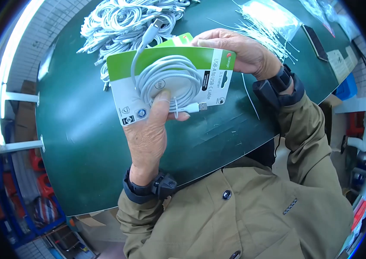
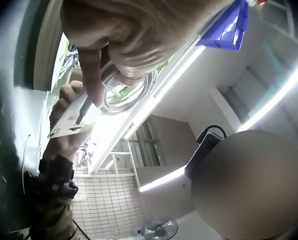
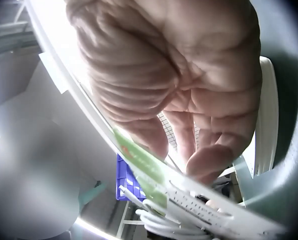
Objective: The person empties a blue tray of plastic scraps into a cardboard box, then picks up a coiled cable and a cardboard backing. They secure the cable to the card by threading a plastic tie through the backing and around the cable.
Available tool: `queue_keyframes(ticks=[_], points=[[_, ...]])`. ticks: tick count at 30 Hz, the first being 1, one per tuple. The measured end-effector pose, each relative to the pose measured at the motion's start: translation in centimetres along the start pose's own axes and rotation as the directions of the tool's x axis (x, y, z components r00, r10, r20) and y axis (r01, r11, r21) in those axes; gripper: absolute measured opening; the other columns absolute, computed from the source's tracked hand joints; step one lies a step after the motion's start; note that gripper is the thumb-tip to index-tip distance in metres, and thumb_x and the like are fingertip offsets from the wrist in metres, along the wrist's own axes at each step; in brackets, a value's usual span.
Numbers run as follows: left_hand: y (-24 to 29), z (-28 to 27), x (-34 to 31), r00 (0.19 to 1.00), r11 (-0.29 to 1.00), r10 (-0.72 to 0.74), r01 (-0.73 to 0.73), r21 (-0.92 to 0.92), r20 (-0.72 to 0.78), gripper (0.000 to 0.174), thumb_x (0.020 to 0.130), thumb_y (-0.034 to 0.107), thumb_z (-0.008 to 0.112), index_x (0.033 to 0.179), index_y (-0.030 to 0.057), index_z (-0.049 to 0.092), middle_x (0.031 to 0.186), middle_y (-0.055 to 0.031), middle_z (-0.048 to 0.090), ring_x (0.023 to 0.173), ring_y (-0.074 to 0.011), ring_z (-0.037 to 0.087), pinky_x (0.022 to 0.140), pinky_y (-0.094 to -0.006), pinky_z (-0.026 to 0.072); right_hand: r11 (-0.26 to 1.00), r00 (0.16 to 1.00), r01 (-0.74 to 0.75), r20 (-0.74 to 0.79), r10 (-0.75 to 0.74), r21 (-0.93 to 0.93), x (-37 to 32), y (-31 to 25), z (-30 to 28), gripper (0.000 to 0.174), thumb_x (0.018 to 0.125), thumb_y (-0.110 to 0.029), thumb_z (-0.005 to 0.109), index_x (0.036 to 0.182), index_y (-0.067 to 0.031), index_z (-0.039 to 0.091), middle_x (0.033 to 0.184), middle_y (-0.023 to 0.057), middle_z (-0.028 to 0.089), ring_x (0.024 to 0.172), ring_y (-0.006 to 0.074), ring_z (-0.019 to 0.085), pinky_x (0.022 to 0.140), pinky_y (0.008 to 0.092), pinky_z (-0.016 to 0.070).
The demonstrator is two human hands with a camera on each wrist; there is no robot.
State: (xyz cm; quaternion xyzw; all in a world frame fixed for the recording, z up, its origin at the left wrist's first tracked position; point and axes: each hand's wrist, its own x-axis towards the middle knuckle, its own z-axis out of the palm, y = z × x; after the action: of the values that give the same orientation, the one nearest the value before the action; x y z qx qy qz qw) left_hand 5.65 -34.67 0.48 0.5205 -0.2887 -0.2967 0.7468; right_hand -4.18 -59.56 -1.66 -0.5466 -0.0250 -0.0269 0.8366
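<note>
The left hand (image 1: 150, 129) is pinching the coiled cable (image 1: 170, 80) flat against the card (image 1: 127, 93), thumb on the coil and fingers behind. The right hand (image 1: 239, 52) is gripping the card's top corner, and both are raised above the table (image 1: 75, 142). The coil is apparently being seated on the card, and fastening it next is calling for steady thumb pressure so the loops do not spring loose.

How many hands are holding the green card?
2. The left hand grips the green-and-white cardboard card from below, thumb on its coiled white cable; the right hand holds the top corner.
</note>
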Motion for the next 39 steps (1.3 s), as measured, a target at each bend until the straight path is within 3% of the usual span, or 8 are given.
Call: queue_keyframes(ticks=[9,11,21,24,27,31,35,39], points=[[0.2,0.1,-0.4,0.983,0.997,-0.079,0.074,0.035,0.169,0.060,0.095,-0.004,0.062,0.151,-0.0043,0.041,0.130,-0.0204,0.067,0.107,-0.0269,0.073,0.064,-0.0312,0.0682,0.972,0.965,-0.235,0.115,0.237,-0.031,0.6,4.6,-0.6,0.049,0.102,-0.018,0.070,0.145,0.0011,0.058,0.135,0.0090,0.070,0.112,0.0152,0.067,0.102,0.0299,0.0517],[0.1,0.0,-0.5,0.979,0.996,-0.083,0.078,0.034,0.184,0.056,0.096,-0.004,0.063,0.149,-0.0049,0.044,0.129,-0.0201,0.067,0.106,-0.0258,0.073,0.064,-0.0313,0.0679,0.872,0.970,0.218,0.193,-0.146,-0.438,-0.6,5.5,-1.3,0.055,0.100,-0.015,0.072,0.149,0.0004,0.054,0.142,0.0125,0.065,0.119,0.0196,0.064,0.105,0.0321,0.0507],[-0.4,-1.0,-0.7,0.968,0.990,-0.086,0.056,0.130,0.234,0.030,0.092,-0.001,0.075,0.121,-0.0019,0.069,0.114,-0.0110,0.074,0.094,-0.0175,0.074,0.068,-0.0310,0.0648,0.250,0.838,0.530,0.455,-0.300,-0.811,-2.1,5.0,-0.8,0.065,0.093,-0.013,0.077,0.151,-0.0014,0.051,0.149,0.0167,0.057,0.127,0.0295,0.059,0.114,0.0339,0.0446],[-0.8,-1.5,-0.6,0.966,0.973,-0.029,-0.031,0.228,0.256,0.025,0.090,-0.001,0.076,0.115,0.0007,0.074,0.112,-0.0085,0.075,0.093,-0.0135,0.073,0.070,-0.0300,0.0631,0.420,0.900,0.435,0.373,-0.225,-0.797,-1.8,4.4,-0.5,0.059,0.097,-0.019,0.074,0.149,-0.0009,0.053,0.145,0.0145,0.061,0.124,0.0251,0.059,0.110,0.0321,0.0462],[-0.6,-1.5,-0.7,0.967,0.938,0.000,-0.088,0.334,0.254,0.024,0.090,-0.001,0.077,0.113,0.0014,0.075,0.109,-0.0077,0.075,0.091,-0.0121,0.073,0.071,-0.0298,0.0625,0.779,0.974,0.061,0.208,0.090,-0.623,-0.9,3.9,-0.1,0.058,0.099,-0.025,0.074,0.148,-0.0020,0.055,0.141,0.0131,0.063,0.121,0.0224,0.060,0.107,0.0315,0.0476],[-0.2,-0.5,-1.0,0.979,0.988,-0.055,0.024,0.152,0.199,0.024,0.091,-0.002,0.075,0.115,-0.0018,0.073,0.106,-0.0094,0.076,0.086,-0.0135,0.074,0.069,-0.0294,0.0629,0.711,0.947,0.000,0.227,0.225,-0.703,-1.2,-0.8,3.6,0.060,0.096,-0.030,0.077,0.147,-0.0045,0.057,0.140,0.0125,0.065,0.120,0.0230,0.060,0.105,0.0324,0.0480],[0.0,-0.3,-1.0,0.967,0.989,-0.147,0.138,0.054,0.208,0.027,0.092,-0.002,0.075,0.118,-0.0060,0.069,0.106,-0.0119,0.076,0.085,-0.0150,0.075,0.067,-0.0289,0.0637,0.446,0.925,0.339,0.379,0.001,-0.828,-1.9,0.9,1.7,0.064,0.091,-0.024,0.082,0.146,-0.0057,0.056,0.142,0.0145,0.062,0.122,0.0265,0.059,0.108,0.0349,0.0462],[0.2,-0.2,-0.6,0.964,0.986,-0.160,0.149,0.070,0.210,0.030,0.092,-0.002,0.075,0.121,-0.0063,0.068,0.110,-0.0137,0.076,0.085,-0.0161,0.076,0.065,-0.0287,0.0644,0.543,0.925,0.313,0.380,0.011,-0.779,-2.0,2.1,0.7,0.069,0.087,-0.017,0.083,0.148,-0.0047,0.053,0.143,0.0167,0.059,0.127,0.0282,0.057,0.113,0.0364,0.0428]])
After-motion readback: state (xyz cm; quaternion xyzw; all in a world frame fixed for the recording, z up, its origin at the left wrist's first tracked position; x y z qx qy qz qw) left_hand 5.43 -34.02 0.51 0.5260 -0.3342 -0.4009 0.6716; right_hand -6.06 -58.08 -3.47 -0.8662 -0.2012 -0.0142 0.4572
